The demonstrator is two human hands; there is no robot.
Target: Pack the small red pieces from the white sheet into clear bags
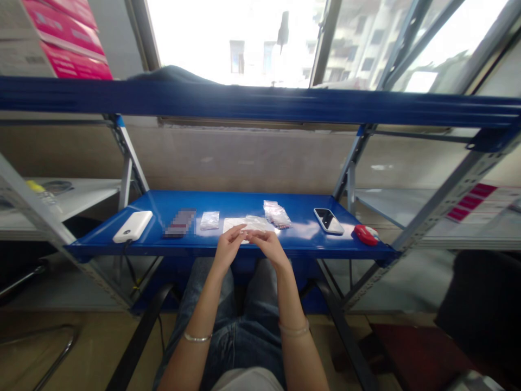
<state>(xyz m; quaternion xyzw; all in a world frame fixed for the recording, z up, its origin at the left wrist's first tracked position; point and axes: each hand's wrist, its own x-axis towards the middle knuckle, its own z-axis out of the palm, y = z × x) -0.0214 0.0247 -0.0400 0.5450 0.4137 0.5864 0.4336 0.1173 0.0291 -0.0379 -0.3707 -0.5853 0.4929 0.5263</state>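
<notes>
My left hand (230, 244) and my right hand (268, 243) meet at the fingertips near the front edge of the blue shelf (244, 199). Both are closed in a pinch, and whatever sits between the fingers is too small to make out. Under and behind them lies a white sheet (231, 222) with a clear plastic bag (257, 220) at its right. Further right is a pile of small clear bags (275, 212) with brownish bits at the near end. To the left, another small clear bag (210, 220) lies flat.
On the left of the shelf are a white power bank (133, 226) with a black cable and a blurred-out flat object (179, 224). A phone (328, 221) and a red-and-white object (365, 234) lie at right. A blue beam (260, 102) crosses above; metal posts (443, 201) flank the shelf.
</notes>
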